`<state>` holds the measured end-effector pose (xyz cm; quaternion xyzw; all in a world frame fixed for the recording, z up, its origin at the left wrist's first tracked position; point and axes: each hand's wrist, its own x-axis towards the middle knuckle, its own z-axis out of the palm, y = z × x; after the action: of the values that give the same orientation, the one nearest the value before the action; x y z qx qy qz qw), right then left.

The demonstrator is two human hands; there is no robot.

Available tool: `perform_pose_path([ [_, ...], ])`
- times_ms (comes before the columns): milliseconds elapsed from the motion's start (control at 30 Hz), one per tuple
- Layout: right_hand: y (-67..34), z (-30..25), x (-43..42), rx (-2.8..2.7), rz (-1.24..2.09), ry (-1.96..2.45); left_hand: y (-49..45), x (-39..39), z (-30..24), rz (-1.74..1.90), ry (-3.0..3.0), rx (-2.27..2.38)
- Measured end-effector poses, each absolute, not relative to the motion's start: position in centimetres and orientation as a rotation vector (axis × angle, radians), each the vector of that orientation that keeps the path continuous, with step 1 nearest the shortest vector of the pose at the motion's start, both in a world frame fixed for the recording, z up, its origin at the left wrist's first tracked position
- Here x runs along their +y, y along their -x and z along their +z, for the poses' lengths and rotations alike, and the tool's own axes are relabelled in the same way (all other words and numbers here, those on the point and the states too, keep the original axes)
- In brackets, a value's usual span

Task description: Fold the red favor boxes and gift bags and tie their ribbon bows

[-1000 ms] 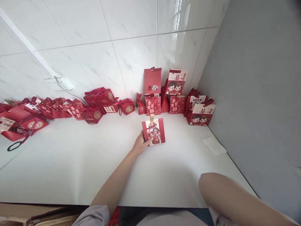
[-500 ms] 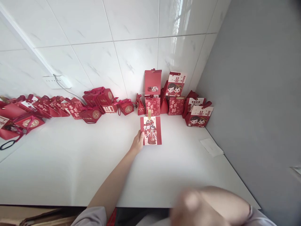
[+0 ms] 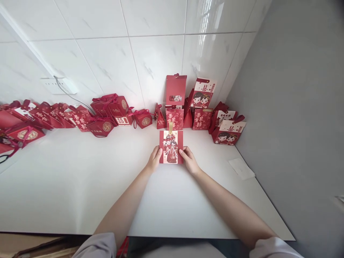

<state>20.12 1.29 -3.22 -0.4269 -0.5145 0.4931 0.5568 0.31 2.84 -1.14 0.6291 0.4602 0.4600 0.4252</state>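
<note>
A flat red gift bag [image 3: 171, 147], printed with a bride and groom and fitted with a gold tab at its top, lies on the white table [image 3: 80, 179] in front of me. My left hand [image 3: 154, 160] grips its lower left corner, thumb on top. My right hand [image 3: 189, 159] grips the lower right corner the same way. Both hands hold the bag square to me, just short of the row of boxes by the wall.
Several red gift boxes and bags [image 3: 200, 107] stand along the tiled wall, more [image 3: 53, 118] lying to the left. A white paper slip [image 3: 241, 168] rests near the grey partition [image 3: 295, 107] on the right. A wall socket with a cable [image 3: 57, 86] is at the left.
My right hand has come up from the lower edge and taken the bag's right corner. The bag has been straightened and slid slightly away from me.
</note>
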Motion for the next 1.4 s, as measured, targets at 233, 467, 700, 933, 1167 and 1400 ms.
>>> perform_pose_path([
  [233,-20.5,-3.2,1.2,-1.293,1.210,0.967,0.1,3.1,-0.9,1.121,-1.579,1.059],
  [467,-20.6,-3.9,1.5,-1.358,1.141,0.950,0.3,3.3,-1.6,1.079,-1.564,1.076],
  [700,-20.6,-4.0,1.7,-1.378,1.111,0.931,0.6,3.3,-1.7,1.026,-1.559,1.108],
  [933,-20.5,-4.0,1.6,-1.391,1.084,0.938,0.5,3.4,-1.5,1.053,-1.558,1.113],
  [1167,-20.4,-4.3,1.2,-1.349,1.125,0.925,0.6,3.2,-1.8,1.097,-1.534,1.153],
  [1400,-20.3,-3.4,0.3,-1.389,1.204,0.833,0.3,3.7,-2.5,1.191,-1.408,1.154],
])
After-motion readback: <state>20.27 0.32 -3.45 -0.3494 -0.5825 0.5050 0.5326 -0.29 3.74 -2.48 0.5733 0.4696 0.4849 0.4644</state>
